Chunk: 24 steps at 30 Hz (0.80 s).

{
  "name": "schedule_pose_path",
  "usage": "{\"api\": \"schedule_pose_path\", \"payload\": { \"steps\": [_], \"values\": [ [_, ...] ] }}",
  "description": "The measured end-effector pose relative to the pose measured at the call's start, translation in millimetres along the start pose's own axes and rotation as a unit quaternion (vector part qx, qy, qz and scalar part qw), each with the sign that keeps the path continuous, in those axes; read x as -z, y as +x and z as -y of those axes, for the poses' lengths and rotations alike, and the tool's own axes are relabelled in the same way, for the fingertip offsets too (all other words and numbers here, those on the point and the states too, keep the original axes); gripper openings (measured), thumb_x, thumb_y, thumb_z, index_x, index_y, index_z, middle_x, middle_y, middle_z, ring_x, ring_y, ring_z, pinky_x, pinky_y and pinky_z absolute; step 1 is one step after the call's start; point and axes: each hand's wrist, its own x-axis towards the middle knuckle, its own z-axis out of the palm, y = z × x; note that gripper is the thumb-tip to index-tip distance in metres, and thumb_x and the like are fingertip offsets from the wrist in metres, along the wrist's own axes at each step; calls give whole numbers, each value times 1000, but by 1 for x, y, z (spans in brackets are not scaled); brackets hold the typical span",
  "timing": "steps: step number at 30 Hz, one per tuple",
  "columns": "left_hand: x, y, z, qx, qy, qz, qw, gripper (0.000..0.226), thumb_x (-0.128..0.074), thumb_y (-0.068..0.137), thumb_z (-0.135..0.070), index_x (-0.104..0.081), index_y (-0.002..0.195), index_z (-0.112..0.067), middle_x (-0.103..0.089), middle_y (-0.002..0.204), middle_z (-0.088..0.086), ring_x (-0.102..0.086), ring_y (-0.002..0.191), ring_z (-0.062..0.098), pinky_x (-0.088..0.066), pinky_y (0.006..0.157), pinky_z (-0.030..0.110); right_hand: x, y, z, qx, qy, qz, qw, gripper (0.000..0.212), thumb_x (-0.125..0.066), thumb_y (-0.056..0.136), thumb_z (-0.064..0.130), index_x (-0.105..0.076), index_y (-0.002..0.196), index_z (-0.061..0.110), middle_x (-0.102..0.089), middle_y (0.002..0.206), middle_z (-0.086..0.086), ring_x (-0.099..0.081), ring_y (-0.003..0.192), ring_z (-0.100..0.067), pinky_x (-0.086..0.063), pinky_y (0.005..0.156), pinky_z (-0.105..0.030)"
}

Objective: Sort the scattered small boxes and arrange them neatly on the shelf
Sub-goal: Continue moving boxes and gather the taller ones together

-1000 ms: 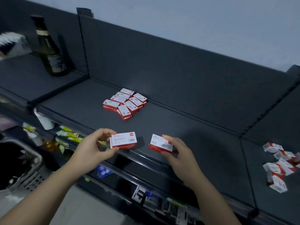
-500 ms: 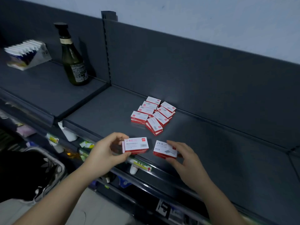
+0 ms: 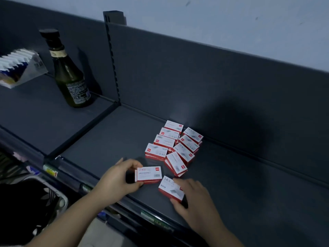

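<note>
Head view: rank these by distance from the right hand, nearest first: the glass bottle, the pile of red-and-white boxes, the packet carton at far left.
1. The pile of boxes, mid-shelf, just beyond the right hand.
2. The glass bottle, left shelf section, near the back panel.
3. The packet carton, far left edge.

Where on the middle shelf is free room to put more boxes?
Free: dark grey metal shelf left and right of the cluster of small red-and-white boxes. Crowded: between cluster, left hand and right hand.

free: shelf (image 3: pixel 249 184) right of frame, centre-left | blocked: box pile (image 3: pixel 175 147) centre; bottle (image 3: pixel 71 77) upper left; back panel (image 3: pixel 195 77) behind
</note>
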Motion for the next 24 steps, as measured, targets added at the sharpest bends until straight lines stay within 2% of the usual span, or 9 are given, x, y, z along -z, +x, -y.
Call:
{"api": "schedule_pose_path", "payload": {
  "steps": [2,3,5,8,14,17,19,22,24],
  "values": [
    [-1,4,7,1,-17,9,1000,32,-75,67,-38,-60,96,-39,-67,101,-22,-63,97,2,-37,108,49,-8,0,0,-4,-9,-16,1000,49,-50,83,52,-44,129,39,-59,111,15,-56,98,-8,-50,83,-30],
    [0,5,10,-1,-23,12,1000,35,-73,66,-43,-58,98,-41,-67,102,-21,-62,98,5,-41,104,48,-13,0,-1,-7,-12,-37,999,48,-50,80,52,-45,126,38,-60,104,15,-58,89,-9,-52,74,-28],
    [0,7,17,-11,-24,19,999,39,-69,66,-48,-56,102,-43,-65,104,-18,-60,100,5,-41,103,49,-18,-1,0,-20,-23,-66,997,48,-50,77,53,-47,123,38,-60,98,16,-59,82,-9,-54,66,-27],
    [0,8,24,-30,-3,20,999,41,-64,66,-54,-52,104,-47,-62,110,-23,-55,104,-2,-35,107,48,-22,-4,5,-34,-37,-95,994,47,-50,80,54,-48,124,38,-59,97,16,-59,81,-9,-54,67,-27],
    [5,18,34,-48,61,30,997,43,-57,59,-64,-47,99,-49,-62,104,-27,-47,108,-7,-13,105,17,-27,-7,22,-82,-37,-134,987,47,-51,81,57,-50,125,40,-62,101,21,-58,84,-8,-53,72,-28],
    [6,26,39,-66,85,26,994,40,-56,60,-64,-46,95,-48,-62,93,-25,-49,103,-6,-15,102,19,-30,-5,35,-125,-36,-155,979,46,-50,80,57,-51,123,40,-62,100,21,-58,83,-8,-51,74,-27],
    [7,34,42,-90,118,23,989,36,-55,63,-64,-46,92,-46,-58,92,-25,-49,95,-6,-20,96,25,-34,-2,43,-150,-33,-170,973,46,-50,81,56,-56,122,37,-63,99,21,-58,85,-8,-49,76,-25],
    [10,43,44,-103,143,22,984,31,-51,66,-64,-46,91,-46,-51,90,-23,-43,90,-5,-19,89,25,-38,5,52,-187,-26,-188,964,47,-50,80,57,-59,122,36,-63,101,20,-59,90,-11,-47,78,-28],
    [11,45,44,-111,152,24,982,30,-57,70,-61,-48,93,-44,-49,90,-21,-42,87,-2,-18,88,25,-40,10,59,-204,-40,-193,959,46,-49,81,55,-59,122,36,-64,101,18,-59,90,-13,-48,76,-29]
  ]
}}
